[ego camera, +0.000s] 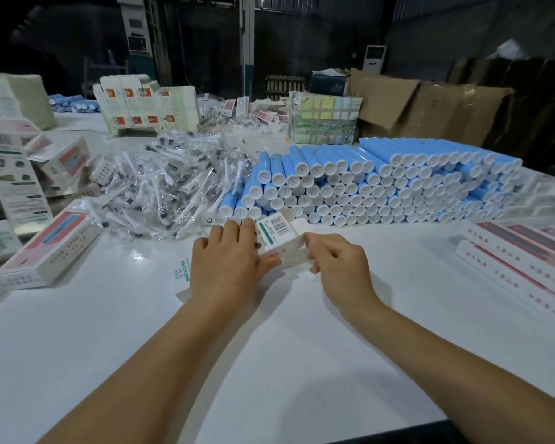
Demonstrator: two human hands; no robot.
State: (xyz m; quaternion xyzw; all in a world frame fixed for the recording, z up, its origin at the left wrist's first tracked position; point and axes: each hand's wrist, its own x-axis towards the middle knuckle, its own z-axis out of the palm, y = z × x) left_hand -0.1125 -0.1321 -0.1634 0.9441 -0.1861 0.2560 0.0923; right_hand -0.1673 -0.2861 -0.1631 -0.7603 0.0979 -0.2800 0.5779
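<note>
Low over the white bench [269,347], the left grip [228,261] is holding the small white box [279,237], fingers lying over its top and thumb against its near side. The right grip [337,264] is pinching the box's right end. Beyond them, bagged brush heads [173,187] are lying heaped beside stacked blue tubes [398,184].
</note>
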